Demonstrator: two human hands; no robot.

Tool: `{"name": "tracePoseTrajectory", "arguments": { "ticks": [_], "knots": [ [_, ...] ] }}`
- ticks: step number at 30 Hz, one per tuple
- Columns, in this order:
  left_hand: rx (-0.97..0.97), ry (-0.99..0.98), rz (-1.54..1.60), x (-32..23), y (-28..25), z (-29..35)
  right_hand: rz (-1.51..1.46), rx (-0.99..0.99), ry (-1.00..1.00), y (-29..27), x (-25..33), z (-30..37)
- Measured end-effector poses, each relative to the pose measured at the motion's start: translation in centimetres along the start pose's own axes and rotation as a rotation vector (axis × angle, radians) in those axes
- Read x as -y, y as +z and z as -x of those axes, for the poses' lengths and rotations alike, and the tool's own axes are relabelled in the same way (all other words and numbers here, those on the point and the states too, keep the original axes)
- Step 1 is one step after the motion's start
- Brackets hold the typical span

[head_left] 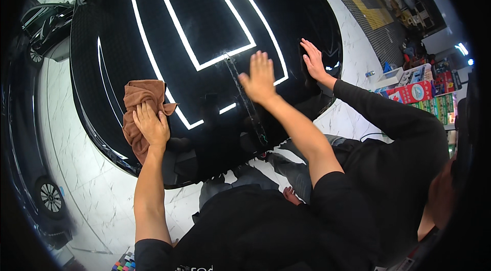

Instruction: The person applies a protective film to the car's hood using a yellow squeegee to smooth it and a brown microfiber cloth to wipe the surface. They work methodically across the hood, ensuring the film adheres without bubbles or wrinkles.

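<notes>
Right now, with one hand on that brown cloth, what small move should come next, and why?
Probably slide the brown cloth rightward, to the pale streak on the black hood: the left hand already rests on the cloth, and the streak, beside the right hand, lies apart from it.

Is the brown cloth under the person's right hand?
No, the brown cloth is under the left hand, while the right hand is over the black car hood without a cloth.
</notes>
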State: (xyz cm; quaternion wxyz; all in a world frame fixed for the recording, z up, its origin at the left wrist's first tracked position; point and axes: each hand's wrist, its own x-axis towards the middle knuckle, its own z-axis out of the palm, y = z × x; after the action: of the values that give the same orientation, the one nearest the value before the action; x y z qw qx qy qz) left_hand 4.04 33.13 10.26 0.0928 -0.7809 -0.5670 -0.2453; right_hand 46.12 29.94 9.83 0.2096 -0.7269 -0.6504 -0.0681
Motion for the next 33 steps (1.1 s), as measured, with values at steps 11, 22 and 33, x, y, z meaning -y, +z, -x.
{"name": "tracePoseTrajectory", "arguments": {
  "ticks": [11,22,33],
  "knots": [
    [-0.021,-0.015,0.057,-0.2,-0.1,-0.9,0.338,0.077,0.126,-3.6,-10.5,-3.3],
    [0.503,-0.336,1.377,-17.2,-2.7,-8.1,-1.332,0.232,0.248,-4.4,9.5,-0.4],
    [0.033,-0.134,0.157,-2.3,0.8,-4.1,-0.297,-0.055,0.072,-0.9,4.9,-13.0]
  ]
}}
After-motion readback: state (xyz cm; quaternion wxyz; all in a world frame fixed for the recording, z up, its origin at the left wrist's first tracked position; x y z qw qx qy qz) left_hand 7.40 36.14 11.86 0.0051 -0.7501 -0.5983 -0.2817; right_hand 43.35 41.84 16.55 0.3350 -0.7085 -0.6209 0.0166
